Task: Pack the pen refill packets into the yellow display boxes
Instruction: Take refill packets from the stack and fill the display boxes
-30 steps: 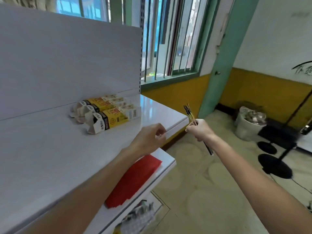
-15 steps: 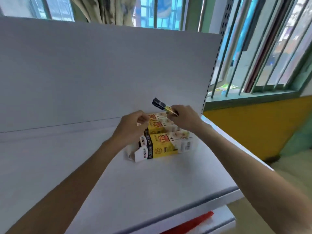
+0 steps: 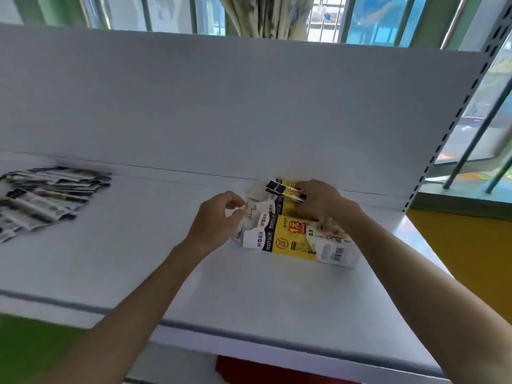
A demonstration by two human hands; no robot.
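Observation:
Yellow display boxes (image 3: pixel 297 241) lie on their sides on the white shelf (image 3: pixel 138 259), open white flaps facing left. My right hand (image 3: pixel 318 202) grips a small bunch of pen refill packets (image 3: pixel 284 191) just above the rear boxes. My left hand (image 3: pixel 216 221) hovers at the boxes' open left ends, fingers curled near a white flap (image 3: pixel 250 212); whether it pinches the flap is unclear. A blurred pile of refill packets (image 3: pixel 44 194) lies at the shelf's far left.
A white back panel (image 3: pixel 221 106) rises behind the shelf, with a perforated upright (image 3: pixel 454 120) at its right end. Barred windows and a curtain (image 3: pixel 266 15) stand behind. A red sheet (image 3: pixel 277 372) shows on the lower shelf.
The view swung left, bringing the packet pile into sight. My right hand lowered the packets onto the rear boxes. My left hand stayed at the boxes' open ends.

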